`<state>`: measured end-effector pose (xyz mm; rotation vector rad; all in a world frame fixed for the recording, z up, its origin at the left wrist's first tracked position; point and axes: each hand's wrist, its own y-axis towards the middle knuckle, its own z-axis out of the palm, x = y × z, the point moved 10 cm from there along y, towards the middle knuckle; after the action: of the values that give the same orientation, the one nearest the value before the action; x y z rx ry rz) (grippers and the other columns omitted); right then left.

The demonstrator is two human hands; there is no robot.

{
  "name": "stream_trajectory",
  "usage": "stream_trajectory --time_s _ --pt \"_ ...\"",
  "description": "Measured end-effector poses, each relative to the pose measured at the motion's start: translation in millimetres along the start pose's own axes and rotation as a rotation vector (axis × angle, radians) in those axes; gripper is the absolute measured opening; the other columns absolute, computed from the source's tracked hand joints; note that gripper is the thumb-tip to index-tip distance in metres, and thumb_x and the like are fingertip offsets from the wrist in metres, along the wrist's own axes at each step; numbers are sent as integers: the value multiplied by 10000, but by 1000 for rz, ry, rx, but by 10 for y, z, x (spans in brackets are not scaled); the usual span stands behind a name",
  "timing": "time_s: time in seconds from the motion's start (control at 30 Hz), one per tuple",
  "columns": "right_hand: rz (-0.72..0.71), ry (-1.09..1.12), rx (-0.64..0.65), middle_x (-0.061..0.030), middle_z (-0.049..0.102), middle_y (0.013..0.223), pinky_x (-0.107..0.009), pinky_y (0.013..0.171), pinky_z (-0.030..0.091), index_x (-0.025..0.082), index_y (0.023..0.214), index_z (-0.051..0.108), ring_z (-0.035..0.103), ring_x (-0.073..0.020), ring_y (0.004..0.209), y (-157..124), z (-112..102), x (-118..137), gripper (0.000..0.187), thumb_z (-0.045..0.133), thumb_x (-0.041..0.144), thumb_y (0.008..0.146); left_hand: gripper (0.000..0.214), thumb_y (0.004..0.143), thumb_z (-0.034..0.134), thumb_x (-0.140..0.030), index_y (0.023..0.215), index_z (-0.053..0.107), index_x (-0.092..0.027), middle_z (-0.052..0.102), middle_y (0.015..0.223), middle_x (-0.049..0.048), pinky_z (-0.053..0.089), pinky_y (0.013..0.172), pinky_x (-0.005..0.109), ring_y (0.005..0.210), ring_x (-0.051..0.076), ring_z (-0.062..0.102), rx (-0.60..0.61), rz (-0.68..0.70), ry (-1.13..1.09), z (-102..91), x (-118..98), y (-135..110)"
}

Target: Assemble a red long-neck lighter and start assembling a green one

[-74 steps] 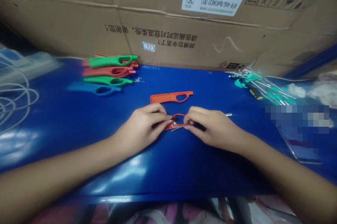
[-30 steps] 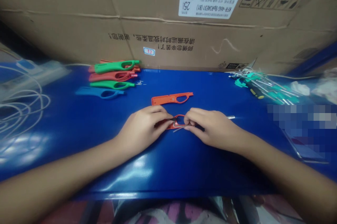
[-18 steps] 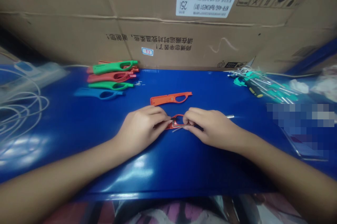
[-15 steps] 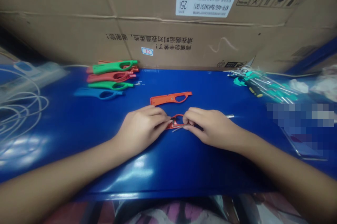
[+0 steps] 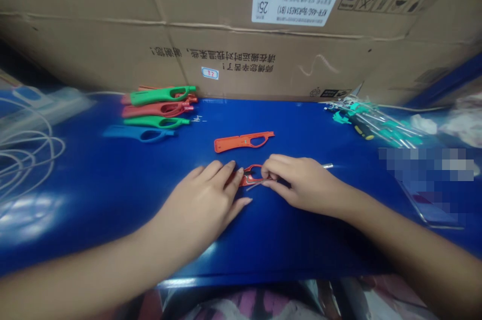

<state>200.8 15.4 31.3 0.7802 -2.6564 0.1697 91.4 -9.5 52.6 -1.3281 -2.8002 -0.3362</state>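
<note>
Evidently the two hands work at different tensions: the left hand (image 5: pixel 211 194) lies palm down and loosely spread, its thumb held out away from the fingers, while its index fingertip touches the near orange shell (image 5: pixel 246 180). The right hand (image 5: pixel 297 179) is curled, knuckles bent, with thumb and forefinger pinching the end of that same shell. So the shell sits directly between the hands, a shallow smooth plastic piece with a rounded loop, partly covered by the fingers; a small dark part (image 5: pixel 247 173) sits in it near the left fingertips, too small to make out. A slim grey strip (image 5: pixel 254 186) slants out below the right thumb, and a shiny silver tube (image 5: pixel 328 165) pokes out behind the right hand's knuckles. Both forearms are bare and angle inward from the lower corners. Just beyond the hands lies a matching orange half (image 5: pixel 244 142), its hollow side up. Farther out past the left hand are smooth, looped handles in green (image 5: pixel 158 95), red (image 5: pixel 156 109) and matte-looking blue (image 5: pixel 137 133). Past the right hand lies a tangle of thin metal rods with teal plastic (image 5: pixel 384 122). Glossy blue counter (image 5: pixel 286 245) reflects light below the hands; a creased cardboard box (image 5: pixel 226 9) rises beyond them.
</note>
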Motion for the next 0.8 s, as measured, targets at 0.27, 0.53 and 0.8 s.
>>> stream_trajectory --time_s 0.27,0.53,0.8 --pt "-5 48 -73 6 643 906 -256 667 381 224 975 608 588 -125 785 7 -49 -4 113 546 319 972 319 1011 509 -250 1297 631 -178 659 1062 97 450 741 375 935 260 581 68 31 -93 112 58 -21" --pt "-15 -56 -127 -43 690 970 -262 694 420 196 995 670 649 -154 863 20 -58 -43 215 470 273 1008 318 1026 499 -270 1302 622 -170 687 1071 79 455 819 370 1009 238 600 -19 33 -263 97 130 59" --pt "-15 -50 -165 -43 690 885 -253 668 412 181 914 681 634 -143 787 33 -62 -16 231 479 259 994 279 1024 500 -276 1223 675 -187 672 998 72 472 832 355 945 213 596 -11 32 -363 125 122 89"
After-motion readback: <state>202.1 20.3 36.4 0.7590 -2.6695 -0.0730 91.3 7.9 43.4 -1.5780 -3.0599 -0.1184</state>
